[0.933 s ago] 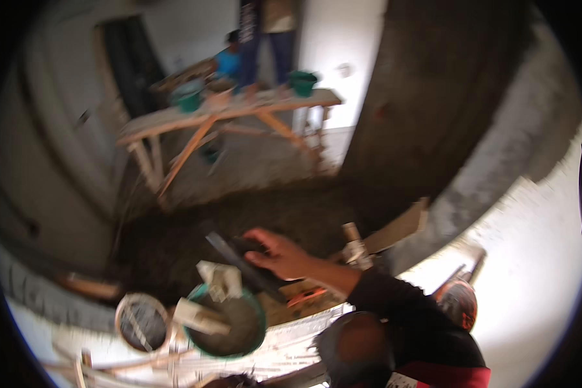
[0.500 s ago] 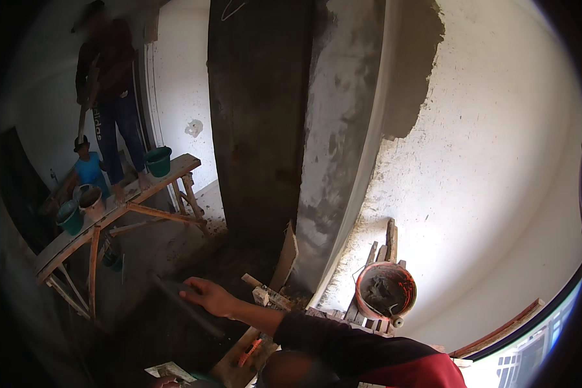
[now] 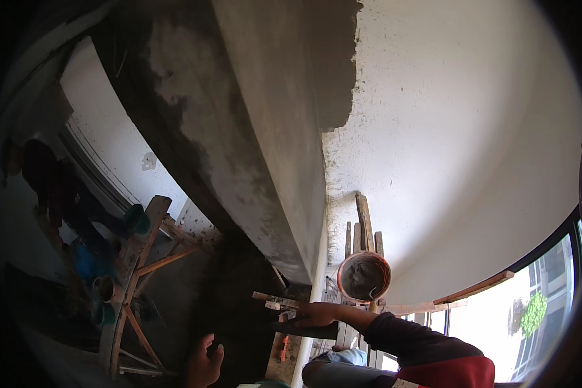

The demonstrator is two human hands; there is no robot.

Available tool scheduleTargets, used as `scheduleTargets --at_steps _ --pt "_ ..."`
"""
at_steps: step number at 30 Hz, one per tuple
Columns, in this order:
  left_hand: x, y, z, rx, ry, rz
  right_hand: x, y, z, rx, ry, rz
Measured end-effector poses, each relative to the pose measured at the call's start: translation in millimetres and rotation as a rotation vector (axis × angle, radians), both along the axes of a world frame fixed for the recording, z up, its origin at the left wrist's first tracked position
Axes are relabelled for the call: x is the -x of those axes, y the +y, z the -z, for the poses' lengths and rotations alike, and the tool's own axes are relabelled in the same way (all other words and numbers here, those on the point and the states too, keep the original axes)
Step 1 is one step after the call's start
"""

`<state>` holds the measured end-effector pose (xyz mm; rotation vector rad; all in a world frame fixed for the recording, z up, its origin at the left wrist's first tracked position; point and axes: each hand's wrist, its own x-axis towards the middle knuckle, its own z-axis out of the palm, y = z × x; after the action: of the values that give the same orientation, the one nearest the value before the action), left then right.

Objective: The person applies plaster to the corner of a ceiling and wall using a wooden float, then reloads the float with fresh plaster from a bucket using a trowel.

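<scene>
My right hand (image 3: 317,315) reaches out over the wooden planks, just below the mortar bucket (image 3: 387,278). A long dark flat bar (image 3: 307,329) lies along the underside of its fingers, which seem closed on its edge. At the lower middle, my left hand (image 3: 204,364) is raised with thumb and fingers apart and nothing between them. Close to my right hand, an orange-handled tool (image 3: 284,348) rests on a board. The bucket is orange-rimmed and holds wet grey mortar (image 3: 362,275); a tool handle (image 3: 373,306) sticks out over its near rim.
A grey plastered column (image 3: 239,161) rises ahead, beside a partly plastered white wall (image 3: 446,129). On the left, a person (image 3: 52,181) stands on a wooden trestle (image 3: 133,271) with a green bucket (image 3: 136,220). A window (image 3: 543,304) is at the lower right.
My view has swung to the right and tilted. My right hand has brought the dark bar from the open middle over to the planks by the bucket. My left hand has risen into view.
</scene>
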<state>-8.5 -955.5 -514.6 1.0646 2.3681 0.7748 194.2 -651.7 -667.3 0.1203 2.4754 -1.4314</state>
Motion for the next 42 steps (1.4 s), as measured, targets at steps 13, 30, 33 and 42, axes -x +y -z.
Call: scheduleTargets --at_steps 13,30,33,42 --pt "17.2 332.0 -249.7 -1.029 0.530 -0.138 -287.5 56.2 -34.0 0.185 -0.506 1.321" --pt "103.1 376.5 -257.6 -0.988 1.223 0.000 -457.6 -94.9 -107.5 0.455 -0.871 1.816" --pt "78.8 390.6 -276.2 -0.895 1.475 -0.049 -454.5 -114.8 -132.7 0.489 -0.859 1.835" --pt "81.6 402.5 -271.3 -1.109 1.193 0.032 -456.7 -125.2 -162.9 0.258 -0.795 1.899"
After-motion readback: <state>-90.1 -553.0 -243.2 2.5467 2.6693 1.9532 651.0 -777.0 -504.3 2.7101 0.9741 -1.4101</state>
